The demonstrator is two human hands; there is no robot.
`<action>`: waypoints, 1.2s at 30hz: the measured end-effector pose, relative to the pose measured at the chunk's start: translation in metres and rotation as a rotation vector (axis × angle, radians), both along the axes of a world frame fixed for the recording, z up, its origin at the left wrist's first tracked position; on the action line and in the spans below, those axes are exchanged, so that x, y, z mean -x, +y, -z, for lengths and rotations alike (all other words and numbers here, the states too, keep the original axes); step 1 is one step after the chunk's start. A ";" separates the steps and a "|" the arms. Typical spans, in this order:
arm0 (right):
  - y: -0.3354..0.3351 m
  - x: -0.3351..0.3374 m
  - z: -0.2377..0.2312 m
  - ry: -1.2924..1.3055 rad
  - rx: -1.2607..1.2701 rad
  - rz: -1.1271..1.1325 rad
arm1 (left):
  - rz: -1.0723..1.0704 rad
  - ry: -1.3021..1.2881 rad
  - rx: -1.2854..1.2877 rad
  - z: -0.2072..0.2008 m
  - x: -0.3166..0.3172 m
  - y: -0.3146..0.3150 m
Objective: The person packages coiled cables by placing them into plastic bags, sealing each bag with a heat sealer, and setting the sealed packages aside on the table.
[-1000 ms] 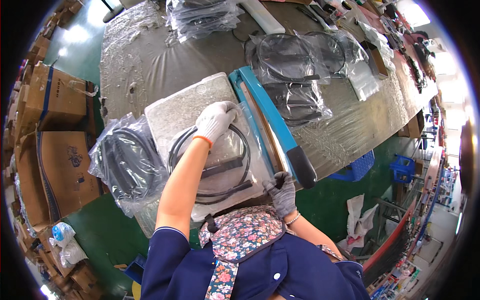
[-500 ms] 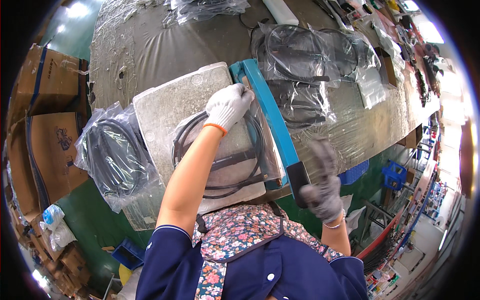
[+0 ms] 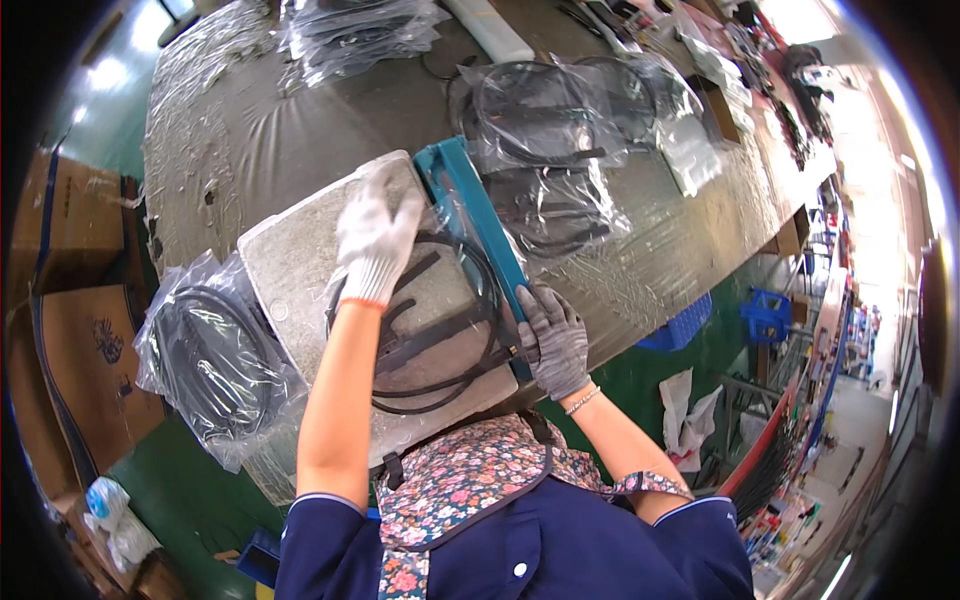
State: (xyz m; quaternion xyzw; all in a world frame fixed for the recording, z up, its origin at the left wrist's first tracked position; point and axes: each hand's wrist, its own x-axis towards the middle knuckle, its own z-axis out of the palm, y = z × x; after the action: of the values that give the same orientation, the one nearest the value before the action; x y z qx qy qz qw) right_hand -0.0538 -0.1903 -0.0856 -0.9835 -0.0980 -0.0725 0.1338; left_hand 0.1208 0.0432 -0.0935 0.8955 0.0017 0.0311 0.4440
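Observation:
A teal bag sealer (image 3: 482, 215) with a long bar lies along the right side of a worn grey-white foam block (image 3: 300, 240). On the block is a clear bag holding a coiled black cable (image 3: 440, 335), its right edge by the sealer. My left hand (image 3: 378, 235), in a white knitted glove with an orange cuff, is over the block and the bag's upper left; it is slightly blurred, its fingers apart. My right hand (image 3: 556, 342), in a grey glove, grips the near end of the sealer's bar, hiding the black handle.
Left of the block lies a bagged cable coil (image 3: 215, 360). More bagged cables (image 3: 545, 115) lie beyond the sealer, and stacked clear bags (image 3: 355, 40) at the far edge. Cardboard boxes (image 3: 95, 370) stand at the left; a blue stool (image 3: 768, 312) is on the floor to the right.
My left hand has moved left, off the sealer's far part, and its fingers have spread. My right hand has come onto the bar's near end, and the bar has gone down.

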 end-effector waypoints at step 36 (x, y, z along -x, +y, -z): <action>-0.004 -0.001 0.004 -0.012 -0.013 0.059 | 0.354 -0.332 -0.428 0.011 0.123 0.077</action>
State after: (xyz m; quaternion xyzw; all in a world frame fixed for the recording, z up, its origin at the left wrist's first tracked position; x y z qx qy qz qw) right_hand -0.0529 -0.1946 -0.0899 -0.9846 -0.0693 -0.0831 0.1373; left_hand -0.0021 0.1203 -0.1044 0.9376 -0.2330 0.0988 0.2386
